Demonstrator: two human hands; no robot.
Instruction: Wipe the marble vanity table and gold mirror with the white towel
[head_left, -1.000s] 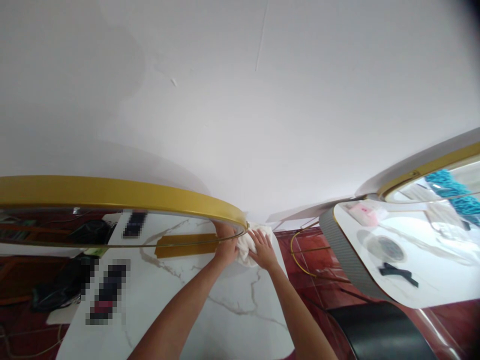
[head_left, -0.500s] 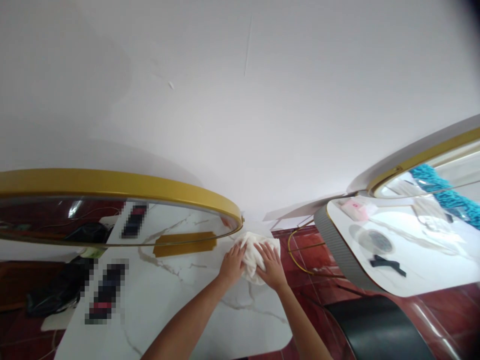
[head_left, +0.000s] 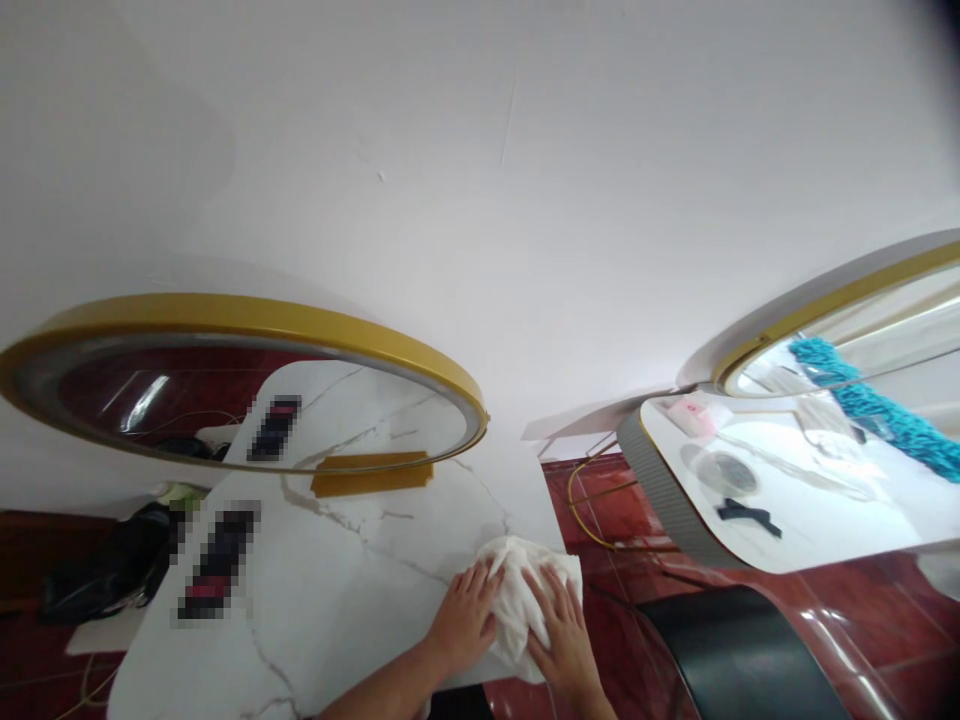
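Both my hands are on a crumpled white cloth (head_left: 517, 595) at the right front edge of a white marble-patterned table (head_left: 330, 600). My left hand (head_left: 466, 612) holds the cloth's left side, with its fingers bent over it. On the other side, my right hand (head_left: 564, 632) grips the cloth, its fingers a little apart and pressing down. Part of the cloth hangs at the table's edge. What lies under the cloth is hidden.
A gold-rimmed round mirror (head_left: 247, 315) leans over the table's back. A blurred dark item (head_left: 219, 565) lies at left. Rightward stand a second table (head_left: 817, 540) with a black strip (head_left: 750, 515), and a black chair (head_left: 742, 650). A dark bag (head_left: 112, 565) sits far left.
My hands and the cloth have moved from the table's back right corner toward me, to its front right edge. The camera view has shifted slightly.
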